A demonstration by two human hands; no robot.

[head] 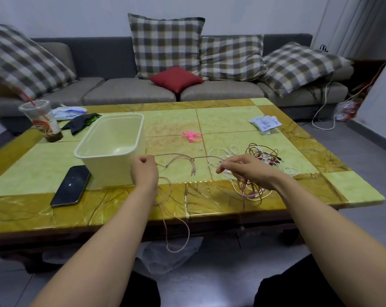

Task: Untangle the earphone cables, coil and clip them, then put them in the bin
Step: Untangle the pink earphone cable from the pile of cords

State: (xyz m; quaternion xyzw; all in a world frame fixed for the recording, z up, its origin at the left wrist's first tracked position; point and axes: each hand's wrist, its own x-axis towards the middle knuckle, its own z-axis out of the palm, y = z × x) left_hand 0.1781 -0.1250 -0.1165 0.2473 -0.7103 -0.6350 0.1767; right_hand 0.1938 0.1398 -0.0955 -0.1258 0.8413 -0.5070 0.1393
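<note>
Our left hand (144, 168) pinches pink cable (176, 155); right hand (243, 171) grips tangled loops; bin (112, 147) sits beside left hand.

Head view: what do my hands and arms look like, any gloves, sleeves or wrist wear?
No gloves on the left hand or the right hand, and no rings, watch or bands show. Both forearms are uncovered down to the frame edge; no sleeve is in view.

Phone (71, 186), cup (42, 120), sofa (130, 89)
</note>
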